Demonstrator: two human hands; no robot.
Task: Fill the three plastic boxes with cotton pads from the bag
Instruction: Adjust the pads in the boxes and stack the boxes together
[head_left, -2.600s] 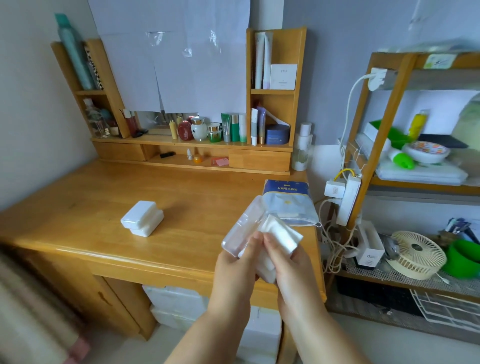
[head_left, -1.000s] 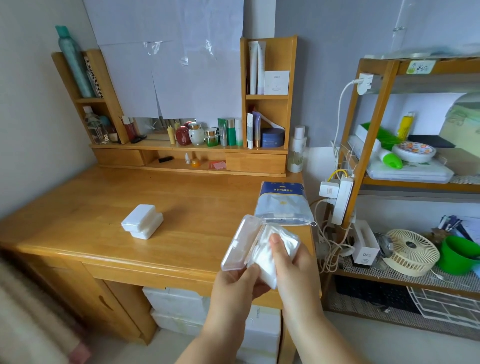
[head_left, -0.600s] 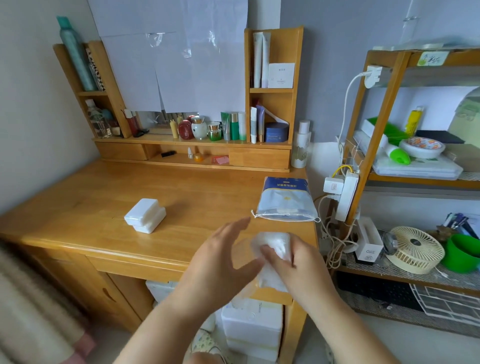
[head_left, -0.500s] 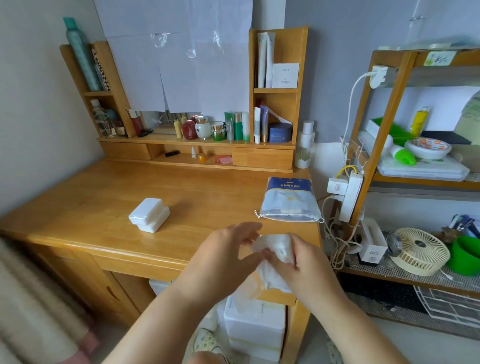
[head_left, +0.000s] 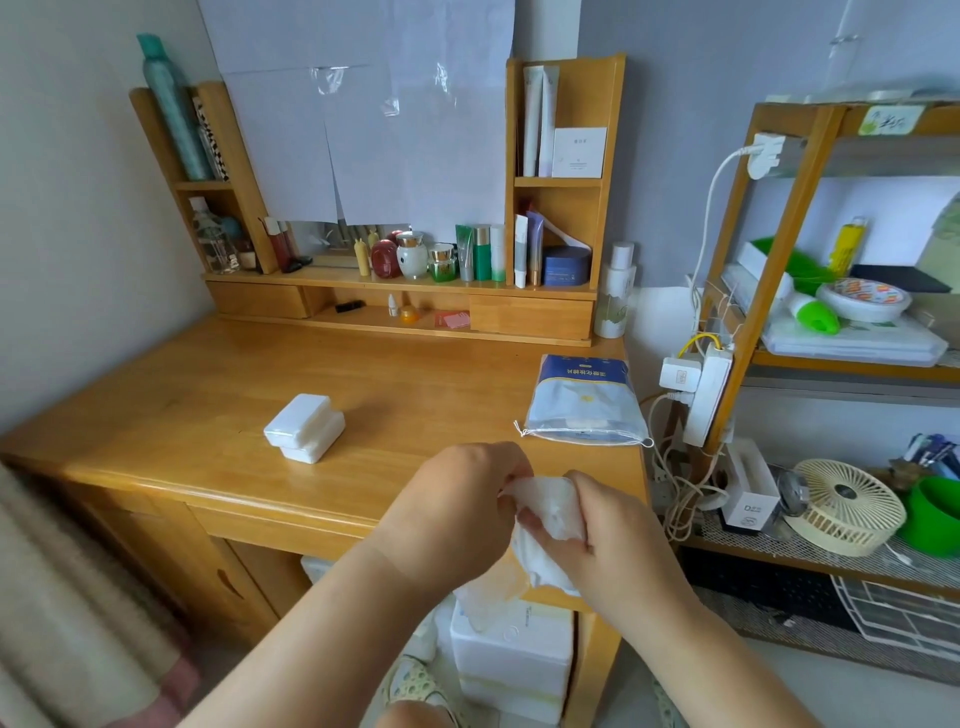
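Head view, both hands' fingers curled round soft white cotton pads (head_left: 550, 506) in clear plastic box (head_left: 488, 597), smooth wooden desk (head_left: 208, 395).

Open desk top (head_left: 208, 395) ahead of me, wide bare lane from the front edge back to the shelf unit (head_left: 405, 306). Only two obstacles on it: two stacked white boxes (head_left: 305, 427) left of centre, and the cotton pad bag (head_left: 584, 402) lying flat near the right edge. Clear gap between them. Right of the desk is tight: power strip (head_left: 711, 395), dangling cables (head_left: 675, 493), then the wooden rack (head_left: 748, 312).
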